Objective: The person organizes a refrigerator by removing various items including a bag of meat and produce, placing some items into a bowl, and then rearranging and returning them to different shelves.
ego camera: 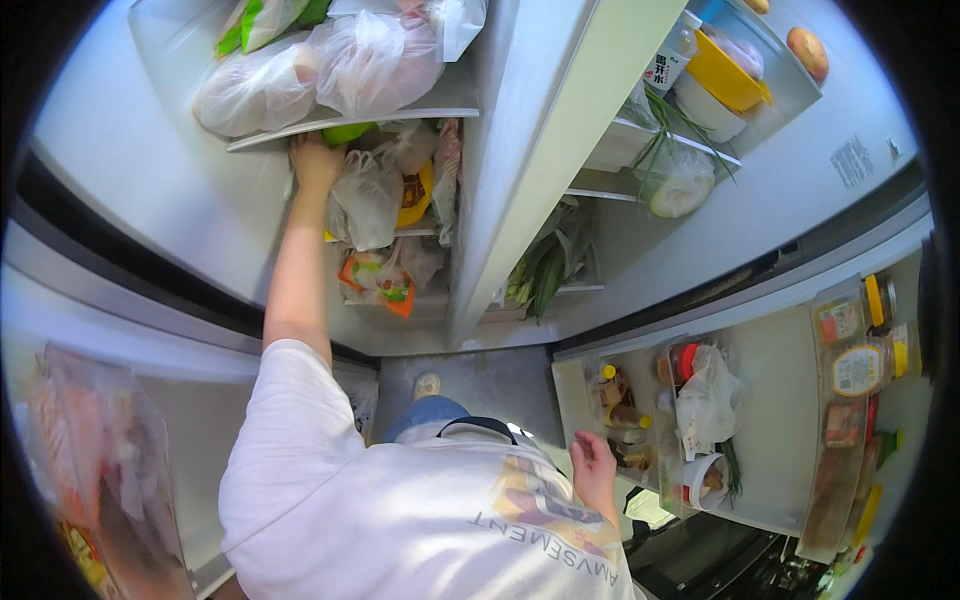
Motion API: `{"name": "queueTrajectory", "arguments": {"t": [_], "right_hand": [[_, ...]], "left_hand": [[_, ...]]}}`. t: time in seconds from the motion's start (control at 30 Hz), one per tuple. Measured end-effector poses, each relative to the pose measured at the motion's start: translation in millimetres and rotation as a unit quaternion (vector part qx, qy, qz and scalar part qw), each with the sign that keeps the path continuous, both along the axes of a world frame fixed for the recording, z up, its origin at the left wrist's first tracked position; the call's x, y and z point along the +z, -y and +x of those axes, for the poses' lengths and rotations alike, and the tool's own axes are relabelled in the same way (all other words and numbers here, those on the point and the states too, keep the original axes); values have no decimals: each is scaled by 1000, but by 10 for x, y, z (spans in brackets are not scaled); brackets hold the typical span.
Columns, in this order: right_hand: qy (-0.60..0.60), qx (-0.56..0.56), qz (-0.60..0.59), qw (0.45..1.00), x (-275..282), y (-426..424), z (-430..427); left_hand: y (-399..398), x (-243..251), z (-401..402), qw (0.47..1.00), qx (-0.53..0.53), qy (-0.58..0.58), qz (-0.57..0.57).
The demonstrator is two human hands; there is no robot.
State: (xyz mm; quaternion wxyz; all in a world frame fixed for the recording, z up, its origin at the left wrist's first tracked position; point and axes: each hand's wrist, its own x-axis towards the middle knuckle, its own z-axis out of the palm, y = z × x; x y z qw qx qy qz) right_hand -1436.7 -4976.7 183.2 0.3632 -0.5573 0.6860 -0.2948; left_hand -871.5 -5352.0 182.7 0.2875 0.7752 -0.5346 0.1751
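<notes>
My left hand (318, 159) reaches into the left compartment of an open side-by-side refrigerator. Its fingertips are hidden beneath the front edge of a shelf (360, 124), beside a green item (348, 133); whether they grip anything is not visible. Just right of that wrist hangs a white plastic bag (365, 199) with contents I cannot make out. A yellow package (417, 196) sits behind the bag. My right hand (592, 461) hangs low at my side near the right door, fingers loosely bent and apart, with nothing seen in it.
Knotted plastic bags (375, 67) fill the shelf above. A divider wall (540, 150) separates the compartments; a wrapped cut gourd (679, 187) and green vegetables (546, 270) lie on the right. Door racks hold jars (859, 371) and, at left, packaged food (97, 465).
</notes>
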Motion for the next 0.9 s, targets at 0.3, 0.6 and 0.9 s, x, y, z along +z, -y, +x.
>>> {"name": "queueTrajectory", "arguments": {"t": [0.3, 0.6, 0.9], "right_hand": [[33, 18, -10, 999, -157, -27, -159], [32, 11, -14, 999, -215, -82, -316], [44, -20, -19, 999, -247, -101, -328]], "left_hand": [[-1019, -193, -1314, 978, 74, -167, 103], [-660, -169, -214, 808, -184, -546, -124], [-705, -1123, 325, 434, -210, -861, -165]]}}
